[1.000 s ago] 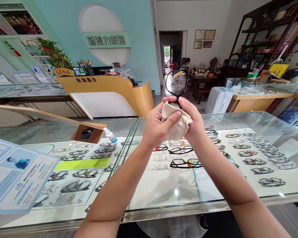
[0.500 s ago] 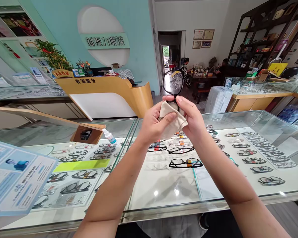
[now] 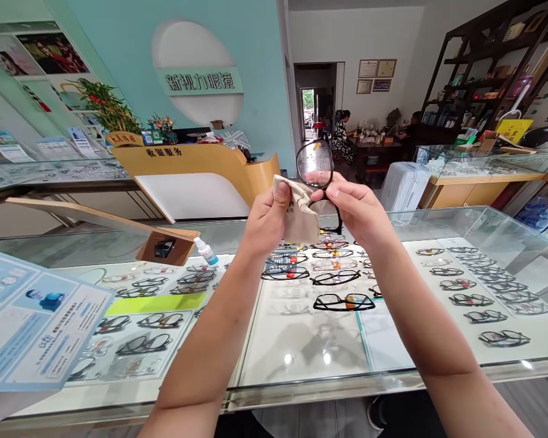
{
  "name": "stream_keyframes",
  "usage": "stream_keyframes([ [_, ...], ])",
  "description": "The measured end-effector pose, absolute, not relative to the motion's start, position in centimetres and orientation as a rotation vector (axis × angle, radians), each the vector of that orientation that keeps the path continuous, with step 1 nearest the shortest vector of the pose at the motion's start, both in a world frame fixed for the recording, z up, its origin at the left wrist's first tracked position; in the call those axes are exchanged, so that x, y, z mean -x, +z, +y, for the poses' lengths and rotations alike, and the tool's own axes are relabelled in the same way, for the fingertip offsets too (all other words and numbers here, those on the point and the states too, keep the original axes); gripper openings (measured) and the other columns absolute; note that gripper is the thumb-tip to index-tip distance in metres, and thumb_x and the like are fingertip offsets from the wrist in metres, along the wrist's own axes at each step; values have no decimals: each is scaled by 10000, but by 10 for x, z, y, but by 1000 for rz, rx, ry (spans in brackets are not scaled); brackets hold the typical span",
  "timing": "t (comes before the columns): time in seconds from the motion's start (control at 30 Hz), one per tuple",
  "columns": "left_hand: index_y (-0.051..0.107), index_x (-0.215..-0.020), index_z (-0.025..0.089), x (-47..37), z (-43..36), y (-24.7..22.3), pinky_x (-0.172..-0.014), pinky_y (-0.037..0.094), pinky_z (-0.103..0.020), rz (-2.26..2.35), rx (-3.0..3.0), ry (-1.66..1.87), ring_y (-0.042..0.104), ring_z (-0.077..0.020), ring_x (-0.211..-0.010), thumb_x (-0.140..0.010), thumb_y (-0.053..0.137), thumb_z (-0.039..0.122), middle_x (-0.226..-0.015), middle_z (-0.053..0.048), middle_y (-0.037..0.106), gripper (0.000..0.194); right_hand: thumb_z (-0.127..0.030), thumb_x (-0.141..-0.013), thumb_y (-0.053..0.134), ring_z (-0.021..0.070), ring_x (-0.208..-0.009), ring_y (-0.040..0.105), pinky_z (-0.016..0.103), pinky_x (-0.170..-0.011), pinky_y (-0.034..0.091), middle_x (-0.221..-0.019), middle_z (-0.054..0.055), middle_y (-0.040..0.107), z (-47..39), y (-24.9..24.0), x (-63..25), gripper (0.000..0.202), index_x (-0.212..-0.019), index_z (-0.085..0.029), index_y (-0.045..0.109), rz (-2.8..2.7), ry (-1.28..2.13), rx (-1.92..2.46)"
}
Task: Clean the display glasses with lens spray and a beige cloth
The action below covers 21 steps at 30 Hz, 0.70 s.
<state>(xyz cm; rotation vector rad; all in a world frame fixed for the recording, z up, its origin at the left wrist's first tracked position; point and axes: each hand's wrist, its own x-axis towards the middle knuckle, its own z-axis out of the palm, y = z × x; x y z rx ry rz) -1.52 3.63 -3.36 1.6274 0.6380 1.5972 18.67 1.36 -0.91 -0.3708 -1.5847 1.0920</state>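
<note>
Black-framed eyeglasses (image 3: 315, 163) are held up on end over the glass counter, one lens above the other. Small droplets speckle the upper lens. My right hand (image 3: 360, 207) pinches the frame near its bridge between thumb and fingers. In my left hand (image 3: 265, 220) is a beige cleaning cloth (image 3: 301, 226) with a zigzag edge, gripped under the thumb. The cloth hangs beside the lower lens and covers part of it; whether they touch I cannot tell. A small white spray bottle (image 3: 205, 250) stands on the counter left of my hands.
Under the glass counter top (image 3: 301, 374) lie rows of eyeglasses (image 3: 343, 302). A wooden stand (image 3: 162, 246) and a blue printed sheet (image 3: 41, 316) are at the left. Behind are a reception desk (image 3: 187, 161), a wrapped white suitcase (image 3: 402, 185) and people seated at a table.
My left hand has moved left and slightly down with the cloth, off the lower lens, part of which now shows. My right hand still holds the eyeglasses, now slightly lower and turned.
</note>
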Motion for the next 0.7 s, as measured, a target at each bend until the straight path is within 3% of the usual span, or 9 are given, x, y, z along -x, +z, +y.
stream_keyframes([
  [0.1, 780, -935, 217, 18, 37, -32, -623, 586, -292, 652, -1583, 1638, 790, -243, -886, -932, 706, 836, -857, -66, 785, 623, -506, -991, 800, 288, -1481, 575, 471, -1322, 372, -1418, 63, 738, 15, -7, -195, 236, -957, -305, 920, -1698, 1062, 389],
  [0.2, 769, -927, 214, 18, 34, -28, -595, 592, -301, 657, -1551, 1618, 793, -252, -850, -933, 683, 857, -814, -72, 777, 649, -492, -979, 810, 296, -1420, 583, 492, -1290, 379, -1274, 76, 767, 18, -7, -197, 226, -923, -304, 922, -1803, 1097, 448],
  [0.4, 745, -892, 211, 13, 27, -22, -511, 570, -298, 692, -1471, 1566, 788, -247, -695, -873, 759, 855, -697, -53, 749, 645, -454, -956, 808, 237, -1114, 649, 412, -1109, 450, -1063, 46, 731, 22, -12, -194, 225, -886, -267, 911, -1872, 1176, 544],
  [0.53, 753, -885, 203, 14, 28, -21, -533, 577, -287, 684, -1429, 1537, 733, -194, -602, -798, 921, 727, -715, -39, 768, 557, -460, -944, 810, 224, -1068, 660, 372, -1066, 449, -1018, 34, 777, 28, -18, -190, 244, -872, -243, 896, -1781, 1250, 521],
  [0.7, 800, -977, 209, 19, 32, -20, -668, 602, -242, 607, -1441, 1471, 724, -148, -715, -640, 1083, 498, -876, -38, 815, 526, -499, -832, 911, 176, -880, 601, 326, -907, 450, -869, 4, 741, 33, -21, -190, 275, -790, -233, 853, -1629, 1346, 509],
])
